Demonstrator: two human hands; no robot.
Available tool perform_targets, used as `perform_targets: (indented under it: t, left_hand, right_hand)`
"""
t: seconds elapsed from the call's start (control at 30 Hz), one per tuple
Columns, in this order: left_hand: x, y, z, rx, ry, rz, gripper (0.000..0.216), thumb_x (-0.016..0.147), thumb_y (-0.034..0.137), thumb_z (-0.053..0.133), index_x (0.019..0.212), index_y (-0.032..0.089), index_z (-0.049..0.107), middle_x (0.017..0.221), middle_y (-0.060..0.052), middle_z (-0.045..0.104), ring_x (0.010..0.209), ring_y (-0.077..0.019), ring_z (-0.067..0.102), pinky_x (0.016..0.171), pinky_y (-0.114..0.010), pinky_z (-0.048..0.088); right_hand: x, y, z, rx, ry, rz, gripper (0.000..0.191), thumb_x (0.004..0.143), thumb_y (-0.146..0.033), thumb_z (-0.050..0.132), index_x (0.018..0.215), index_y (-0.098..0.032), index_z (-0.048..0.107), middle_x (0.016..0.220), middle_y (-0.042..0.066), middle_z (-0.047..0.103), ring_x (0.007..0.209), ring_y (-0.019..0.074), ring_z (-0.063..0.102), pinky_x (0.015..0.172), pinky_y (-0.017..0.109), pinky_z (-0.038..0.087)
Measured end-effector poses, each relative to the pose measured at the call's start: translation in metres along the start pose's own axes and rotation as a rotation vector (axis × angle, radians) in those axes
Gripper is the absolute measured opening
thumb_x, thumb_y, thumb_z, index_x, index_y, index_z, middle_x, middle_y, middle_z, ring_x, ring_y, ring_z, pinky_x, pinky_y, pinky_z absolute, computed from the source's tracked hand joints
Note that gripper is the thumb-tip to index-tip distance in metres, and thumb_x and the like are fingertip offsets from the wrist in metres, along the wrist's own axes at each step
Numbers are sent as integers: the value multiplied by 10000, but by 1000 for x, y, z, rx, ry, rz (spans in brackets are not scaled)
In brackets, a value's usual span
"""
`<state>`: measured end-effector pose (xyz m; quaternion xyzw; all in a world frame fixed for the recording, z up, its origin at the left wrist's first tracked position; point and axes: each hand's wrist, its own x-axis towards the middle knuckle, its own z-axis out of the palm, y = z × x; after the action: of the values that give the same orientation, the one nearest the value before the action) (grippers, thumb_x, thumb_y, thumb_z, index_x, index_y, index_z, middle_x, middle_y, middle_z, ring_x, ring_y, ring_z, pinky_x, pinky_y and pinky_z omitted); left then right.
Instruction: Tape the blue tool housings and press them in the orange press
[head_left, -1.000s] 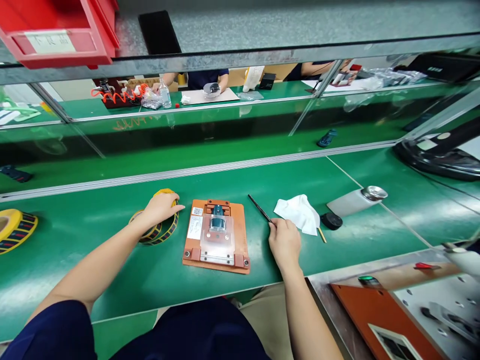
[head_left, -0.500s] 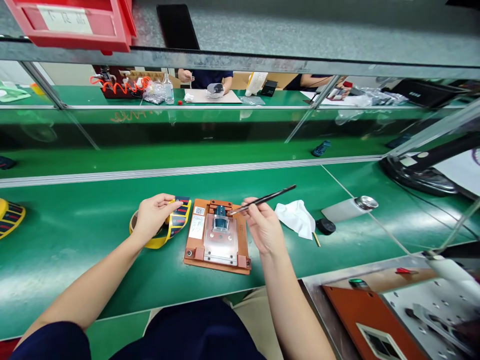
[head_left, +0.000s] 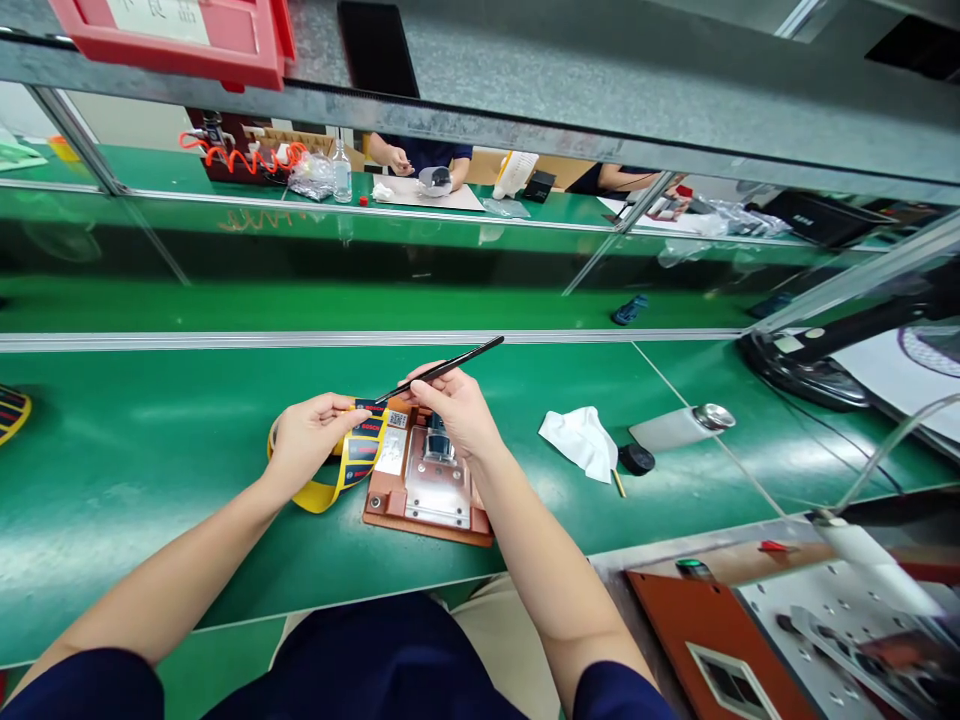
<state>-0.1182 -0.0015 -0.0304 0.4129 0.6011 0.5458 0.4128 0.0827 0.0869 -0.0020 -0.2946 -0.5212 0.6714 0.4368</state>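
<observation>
My left hand pinches the end of a yellow label strip with dark printed labels, lifted off the green bench. Black tweezers are gripped in my right hand, their tip pointing left at the strip's top label. Below both hands lies an orange fixture plate holding a blue-grey part under a clear cover.
A white cloth, a black cap and a metal-topped dispenser bottle lie to the right. An orange machine plate sits at the lower right. Other people's hands work at the far bench. A red bin hangs overhead.
My right hand picked up the tweezers from beside the cloth and carried them left over the fixture to the strip. My left hand raised the label strip off the bench.
</observation>
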Motion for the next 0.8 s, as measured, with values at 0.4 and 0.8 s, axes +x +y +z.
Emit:
perform_targets:
  t: [0.4, 0.8]
  left_hand:
    - [32, 26, 12, 1029, -138, 163, 605, 975, 628, 354, 1065, 169, 738, 992, -149, 758, 957, -378, 699, 802, -408, 501]
    - [62, 8, 35, 1351, -356, 149, 680, 1009, 633, 264, 1363, 109, 514, 1001, -188, 727, 947, -390, 695, 737, -404, 496]
  right_hand:
    - [-16, 4, -28, -105, 95, -78, 378, 759, -515, 828, 918, -221, 652, 901, 25, 735, 844, 192, 727, 866, 374, 587]
    - [-50, 5, -78, -213, 89, 29, 357, 829, -531, 768, 925, -222, 617, 849, 25, 727, 869, 199, 710, 862, 347, 549]
